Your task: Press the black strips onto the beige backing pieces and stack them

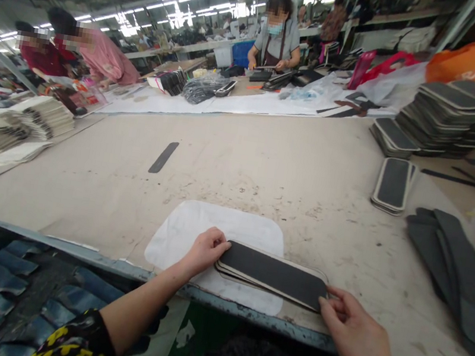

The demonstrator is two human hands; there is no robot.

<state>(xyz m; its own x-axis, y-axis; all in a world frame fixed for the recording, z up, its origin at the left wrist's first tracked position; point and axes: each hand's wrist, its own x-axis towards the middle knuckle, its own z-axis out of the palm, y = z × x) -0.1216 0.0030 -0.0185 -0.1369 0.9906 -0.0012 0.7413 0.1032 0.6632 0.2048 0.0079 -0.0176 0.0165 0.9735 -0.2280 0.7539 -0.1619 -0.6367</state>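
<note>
A long dark panel with pale edges and rounded ends [274,273] lies over other similar pieces near the table's front edge. My left hand [209,248] pinches its left end between thumb and fingers. At the right end, my right hand [345,312] grips the panel's corner in the same way. Beneath the pieces is a white sheet with rounded corners [180,226]. Farther back on the table lies a small dark strip [164,157].
Stacked dark panels [448,112] stand at the back right, with a smaller pile [392,181] before them. Dark curved pieces [452,272] lie at the right. Pale stacks [25,123] sit at the left. A masked person [279,40] works across the table [97,180].
</note>
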